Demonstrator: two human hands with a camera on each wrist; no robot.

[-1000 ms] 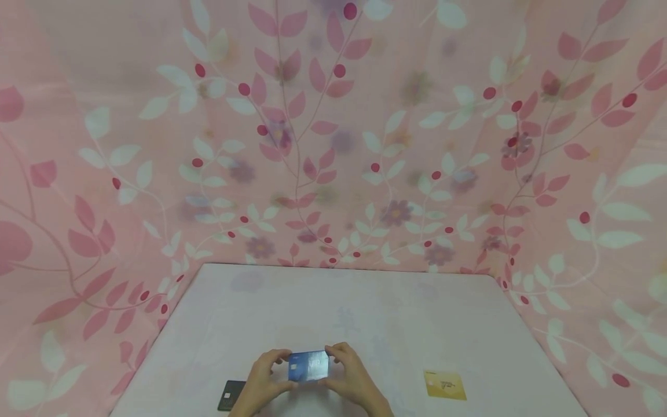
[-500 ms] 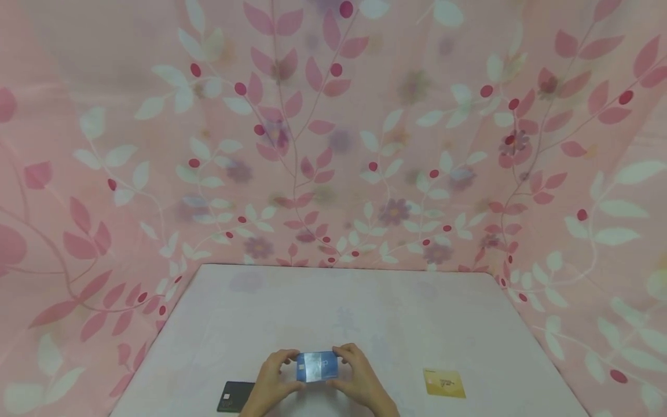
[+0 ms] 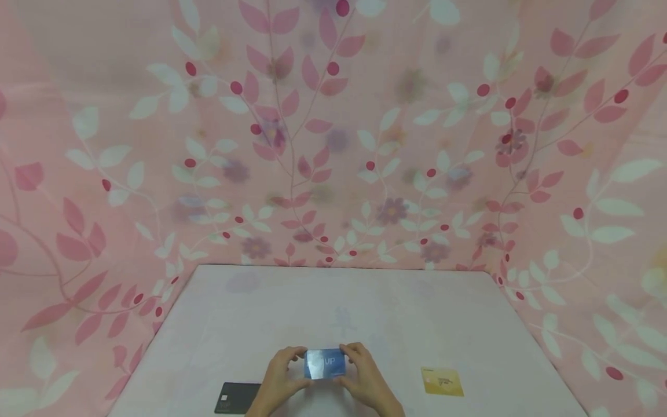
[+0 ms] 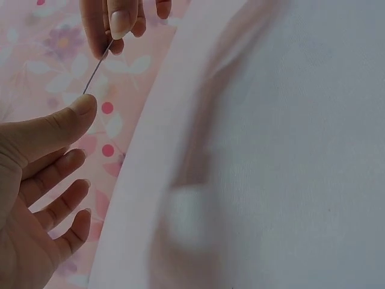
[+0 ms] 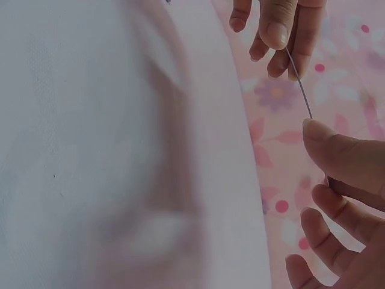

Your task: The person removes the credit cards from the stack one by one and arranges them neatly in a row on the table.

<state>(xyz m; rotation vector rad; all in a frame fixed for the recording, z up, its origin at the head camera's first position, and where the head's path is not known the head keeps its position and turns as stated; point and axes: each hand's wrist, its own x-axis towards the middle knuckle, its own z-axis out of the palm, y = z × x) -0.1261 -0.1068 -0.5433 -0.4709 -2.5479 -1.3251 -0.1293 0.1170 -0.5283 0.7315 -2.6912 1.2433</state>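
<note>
A blue card (image 3: 333, 365) with white "VIP" lettering is held up over the front middle of the table, its printed face toward the head camera. My left hand (image 3: 281, 375) pinches its left end between thumb and fingers. On the opposite end, my right hand (image 3: 366, 376) has the same kind of grip. Glare whitens the card's left part. Both wrist views show the card edge-on, as a thin line: the card (image 4: 96, 71) between the two hands in the left one, and the card (image 5: 301, 84) likewise in the right one.
A black card (image 3: 234, 398) with a chip lies left of the hands, partly covered by the left wrist. To the right lies a gold card (image 3: 442, 382). The white-covered table (image 3: 344, 289) meets a pink floral curtain (image 3: 333, 150) at the back and sides.
Both hands have shifted right together with the blue card. The glare has slid from its right side to its left, so the lettering now shows. The two other cards stay on the table.
</note>
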